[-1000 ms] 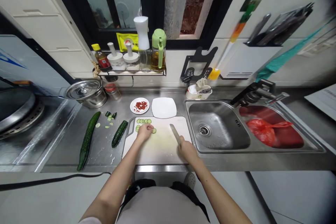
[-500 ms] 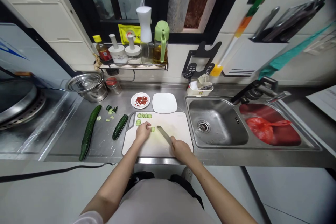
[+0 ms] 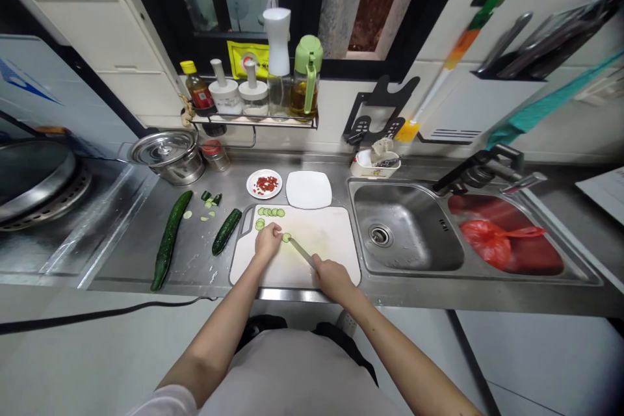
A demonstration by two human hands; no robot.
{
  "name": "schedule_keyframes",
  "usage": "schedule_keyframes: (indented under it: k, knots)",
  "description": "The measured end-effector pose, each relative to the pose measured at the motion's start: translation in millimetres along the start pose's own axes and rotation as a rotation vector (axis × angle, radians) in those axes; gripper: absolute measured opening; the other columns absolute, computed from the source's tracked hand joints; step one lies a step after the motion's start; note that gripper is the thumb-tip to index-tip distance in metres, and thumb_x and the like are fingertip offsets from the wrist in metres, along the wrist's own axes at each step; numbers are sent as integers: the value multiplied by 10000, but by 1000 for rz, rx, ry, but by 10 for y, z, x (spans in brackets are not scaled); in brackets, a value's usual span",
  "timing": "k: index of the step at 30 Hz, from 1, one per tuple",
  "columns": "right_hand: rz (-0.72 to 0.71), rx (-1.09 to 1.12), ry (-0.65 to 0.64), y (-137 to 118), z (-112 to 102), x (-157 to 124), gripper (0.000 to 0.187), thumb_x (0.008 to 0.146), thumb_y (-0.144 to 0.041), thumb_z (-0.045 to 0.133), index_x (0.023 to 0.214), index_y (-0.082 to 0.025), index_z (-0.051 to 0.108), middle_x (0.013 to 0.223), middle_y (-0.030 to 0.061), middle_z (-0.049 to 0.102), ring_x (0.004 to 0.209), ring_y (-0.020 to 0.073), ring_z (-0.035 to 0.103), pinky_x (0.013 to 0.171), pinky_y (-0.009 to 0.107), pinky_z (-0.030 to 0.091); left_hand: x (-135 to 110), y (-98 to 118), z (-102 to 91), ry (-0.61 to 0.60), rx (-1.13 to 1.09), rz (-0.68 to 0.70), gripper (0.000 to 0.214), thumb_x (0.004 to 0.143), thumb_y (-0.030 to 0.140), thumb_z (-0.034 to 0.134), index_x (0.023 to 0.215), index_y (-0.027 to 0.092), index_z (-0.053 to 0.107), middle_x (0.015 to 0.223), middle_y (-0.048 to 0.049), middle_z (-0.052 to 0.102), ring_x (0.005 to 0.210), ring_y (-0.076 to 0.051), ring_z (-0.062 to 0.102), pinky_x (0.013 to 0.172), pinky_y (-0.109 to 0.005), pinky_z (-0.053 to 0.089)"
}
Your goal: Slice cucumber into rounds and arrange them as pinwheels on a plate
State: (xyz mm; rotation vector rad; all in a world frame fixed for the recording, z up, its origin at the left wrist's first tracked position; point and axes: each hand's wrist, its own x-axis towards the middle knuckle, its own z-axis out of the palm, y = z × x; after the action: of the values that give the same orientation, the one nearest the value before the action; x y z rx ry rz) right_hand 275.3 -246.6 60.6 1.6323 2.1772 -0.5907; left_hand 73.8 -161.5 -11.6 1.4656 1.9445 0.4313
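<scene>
My right hand grips a kitchen knife by its handle, the blade slanting up and left over the white cutting board. At the blade's tip lies a cucumber slice. My left hand rests on the board just left of that slice, fingers curled together; whatever they may hold is hidden. Beyond it, a row of cucumber slices lies along the board's far edge, with a small overlapping group nearer my hand. A shorter cucumber sits left of the board.
Further left are a long cucumber, cucumber scraps and a lidded steel pot. Behind the board stand a plate of chopped red pieces and a white square plate. A double sink lies right, with a red bag.
The knife tip has moved left onto the cucumber slice beside my left hand, and the blade has turned more edge-down. My left hand stays nearly in place. The whole view has shifted slightly.
</scene>
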Motion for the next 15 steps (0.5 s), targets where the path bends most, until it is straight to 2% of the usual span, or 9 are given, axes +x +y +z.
schedule_keyframes:
  k: [15]
  knots:
    - [4,21,-42,-51,-89,36,314,892,-80,370,1181,-167,455,975,140,694,931,226,665,735,294,429,57,10,-19,-25,10,-21,162,759,169,657,911,226,651,815,13,678,753,-143,645,682,-236,428]
